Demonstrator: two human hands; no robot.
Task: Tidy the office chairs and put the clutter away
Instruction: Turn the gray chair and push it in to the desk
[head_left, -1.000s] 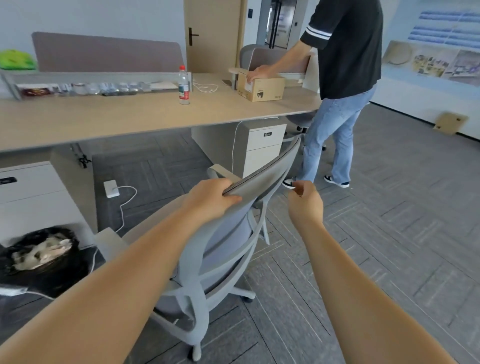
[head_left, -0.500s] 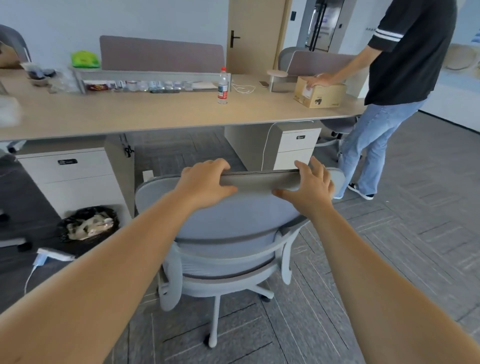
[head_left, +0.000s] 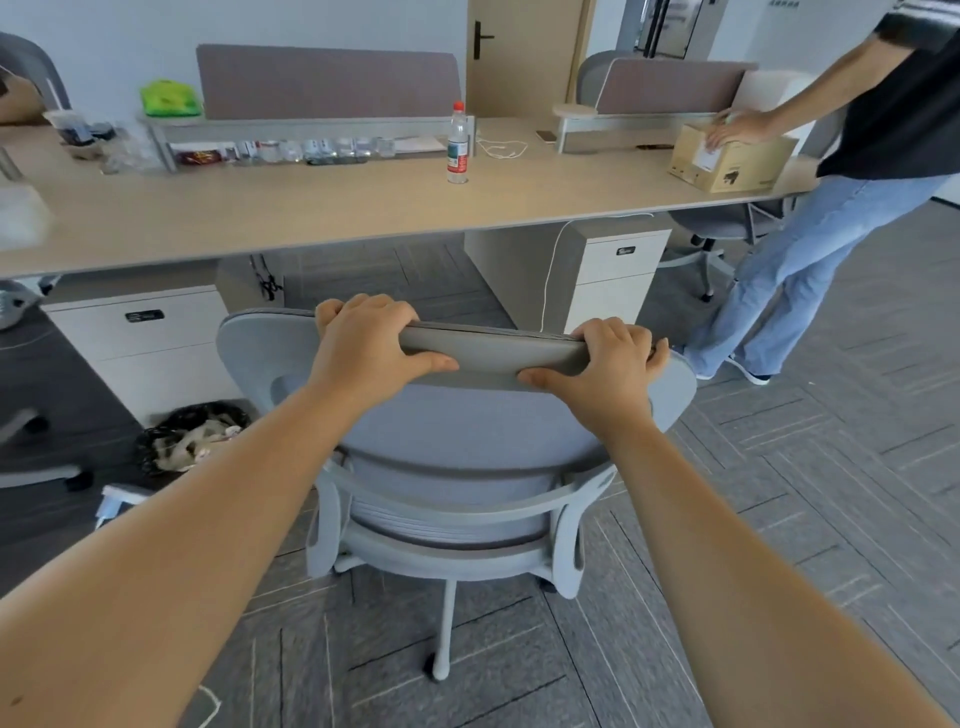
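Open office, daylit, grey patterned carpet (head_left: 831, 467)

A long pale wooden desk (head_left: 311, 213) spans the room, brown divider screens (head_left: 327, 83) along its far edge, white drawer units (head_left: 145, 338) beneath, a wooden door (head_left: 524, 52) behind

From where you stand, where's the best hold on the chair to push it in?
The top rail of the backrest, from behind. It faces you, runs level, and both hands already wrap it, lined up with the desk gap.

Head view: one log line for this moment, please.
left hand: gripping chair backrest top | right hand: same | chair: facing desk, not tucked in
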